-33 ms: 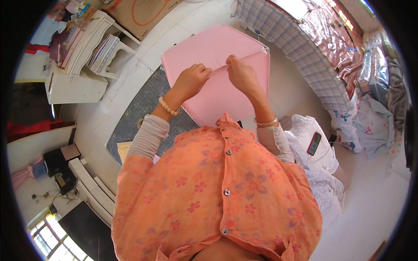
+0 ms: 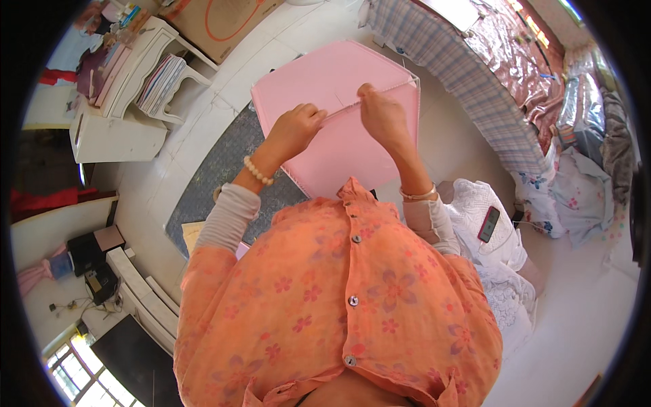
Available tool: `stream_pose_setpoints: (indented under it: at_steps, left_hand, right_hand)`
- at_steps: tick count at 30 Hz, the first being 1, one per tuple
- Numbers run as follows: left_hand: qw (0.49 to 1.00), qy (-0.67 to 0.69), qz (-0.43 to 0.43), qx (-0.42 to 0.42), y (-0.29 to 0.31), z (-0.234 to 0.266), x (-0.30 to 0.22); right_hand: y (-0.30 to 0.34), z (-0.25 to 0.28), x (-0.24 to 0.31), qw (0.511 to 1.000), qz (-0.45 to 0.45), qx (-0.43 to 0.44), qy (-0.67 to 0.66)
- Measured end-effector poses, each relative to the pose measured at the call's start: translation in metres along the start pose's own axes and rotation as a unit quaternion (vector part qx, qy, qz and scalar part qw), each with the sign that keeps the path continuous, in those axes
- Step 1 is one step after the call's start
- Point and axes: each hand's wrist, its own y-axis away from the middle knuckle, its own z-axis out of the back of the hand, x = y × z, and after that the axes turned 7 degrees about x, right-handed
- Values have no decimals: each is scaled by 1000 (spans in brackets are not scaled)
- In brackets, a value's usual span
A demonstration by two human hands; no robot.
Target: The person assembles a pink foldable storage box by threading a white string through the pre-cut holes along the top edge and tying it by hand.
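Note:
In front of me are two joined faces of a large pink panelled piece [image 2: 346, 150], perhaps a box or a folding storage item. A thin whitish cord or edge trim [image 2: 344, 109] runs across it to the upper right corner. My left hand [image 2: 297, 127] is closed on this trim, with the fingers curled over. Farther right, my right hand [image 2: 385, 117] pinches the same trim near the middle of the pink piece. A short stretch of it shows between the hands. Whether it is a loose cord or a sewn edge, I cannot tell.
Under the pink piece is a dark grey patterned surface [image 2: 213, 169]. A white cloth [image 2: 471, 210] with a small dark red-edged device [image 2: 488, 224] lies at the right. Beyond stands a bed or table with a checked cover [image 2: 451, 74]. A white cabinet [image 2: 122, 129] is at the left.
My hands have moved slightly apart, the right one to the right and the left one a little left. More of the trim shows between them.

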Motion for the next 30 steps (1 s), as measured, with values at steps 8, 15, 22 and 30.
stream_pose_setpoints:
  at_steps: [8, 15, 22, 30]
  left_hand:
    - [1000, -16, -1, -26, -1, -6, -8]
    - [999, -22, -1, -26, 6, -6, -15]
    - [1000, -4, 8, -16, 6, -9, -11]
    - [999, -26, 15, -14, 5, -6, -6]
  right_hand:
    - [-28, 4, -5, 987, 86, 105, 81]
    - [-51, -9, -25, 964, 131, 217, 84]
    - [-63, 0, 13, 962, 138, 69, -226]
    - [-31, 130, -52, 979, 104, 5, -175]
